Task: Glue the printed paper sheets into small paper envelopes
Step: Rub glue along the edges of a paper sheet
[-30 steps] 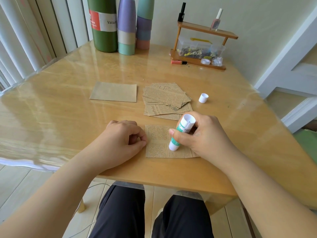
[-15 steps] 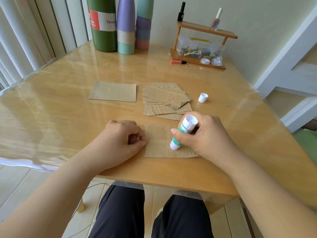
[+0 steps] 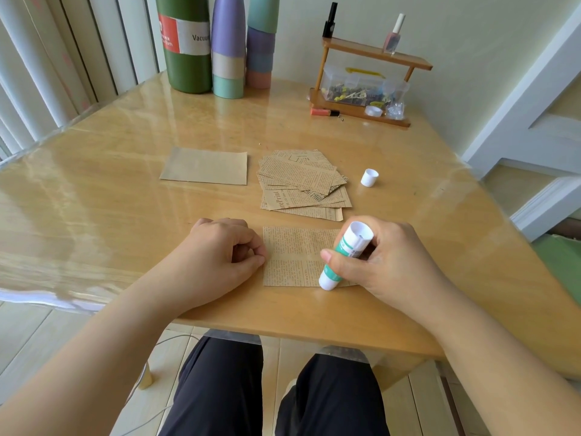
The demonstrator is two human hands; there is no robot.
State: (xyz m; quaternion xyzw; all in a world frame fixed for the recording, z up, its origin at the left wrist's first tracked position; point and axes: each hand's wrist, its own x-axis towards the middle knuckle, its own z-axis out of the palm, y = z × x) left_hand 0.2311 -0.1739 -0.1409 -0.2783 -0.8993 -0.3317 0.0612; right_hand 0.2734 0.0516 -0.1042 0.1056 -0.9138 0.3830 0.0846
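right hand (image 3: 386, 265) grips the glue stick (image 3: 344, 254), tip on the printed sheet (image 3: 295, 256). left hand (image 3: 220, 256), fingers curled, presses the sheet's left edge. beyond the sheet: printed stack (image 3: 301, 184), cap (image 3: 369, 177). clear box (image 3: 355, 88) holds small items, unidentifiable.

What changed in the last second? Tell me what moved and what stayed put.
The right hand slid the white-and-green glue stick down toward the near edge of the brown printed paper sheet, its tip now at the sheet's bottom edge. Its grip on the stick held. The left hand stayed curled at the sheet's left edge. The pile of printed sheets, plain brown envelope and white cap did not move.
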